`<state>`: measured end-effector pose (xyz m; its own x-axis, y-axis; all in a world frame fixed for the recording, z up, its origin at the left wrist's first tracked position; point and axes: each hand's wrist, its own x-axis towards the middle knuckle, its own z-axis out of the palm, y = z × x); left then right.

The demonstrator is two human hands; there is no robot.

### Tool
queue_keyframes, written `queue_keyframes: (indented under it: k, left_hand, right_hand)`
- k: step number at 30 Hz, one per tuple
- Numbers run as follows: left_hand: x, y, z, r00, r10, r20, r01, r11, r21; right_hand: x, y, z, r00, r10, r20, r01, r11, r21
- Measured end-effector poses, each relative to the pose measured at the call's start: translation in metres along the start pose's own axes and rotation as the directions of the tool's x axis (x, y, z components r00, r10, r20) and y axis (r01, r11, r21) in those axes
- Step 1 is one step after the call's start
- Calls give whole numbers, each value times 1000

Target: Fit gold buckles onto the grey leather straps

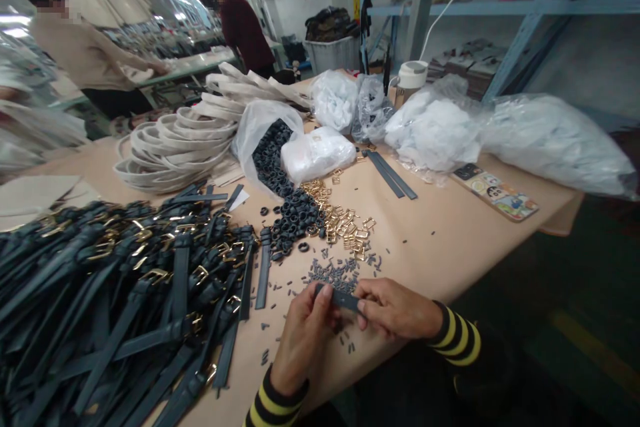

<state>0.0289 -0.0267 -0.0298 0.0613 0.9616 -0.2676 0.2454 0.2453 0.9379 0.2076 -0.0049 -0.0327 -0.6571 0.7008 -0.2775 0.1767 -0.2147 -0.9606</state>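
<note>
A short dark strap (341, 298) is stretched between my two hands near the table's front edge. My left hand (306, 333) pinches its left end, thumb on top. The fingers of my right hand (395, 307) close on its right end. Just beyond the strap lies a scatter of small dark pieces (333, 270). Gold buckles (350, 227) and dark loops (295, 217) are heaped behind those. To the left, many dark straps with gold buckles (100, 293) form a large pile.
Coiled beige straps (175, 147), an open bag of loops (245, 140) and stuffed plastic bags (430, 130) stand at the back. A patterned phone (495, 191) lies at the right, near two loose straps (390, 173). Two people are beyond the table, back left.
</note>
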Motion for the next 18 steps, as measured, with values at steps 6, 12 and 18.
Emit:
queue_keyframes:
  k: [6, 12, 18]
  left_hand:
    - [62, 16, 7, 842, 527, 113, -479, 635, 606]
    - [99, 14, 23, 829, 490, 271, -504, 441, 743]
    - [98, 18, 20, 843, 497, 205, -476, 512, 715]
  right_hand:
    - [7, 11, -25, 930, 46, -365, 82, 942, 327]
    - [10, 21, -30, 919, 15, -394, 177, 878, 445]
    - [10, 14, -29, 915, 28, -401, 155, 896, 417]
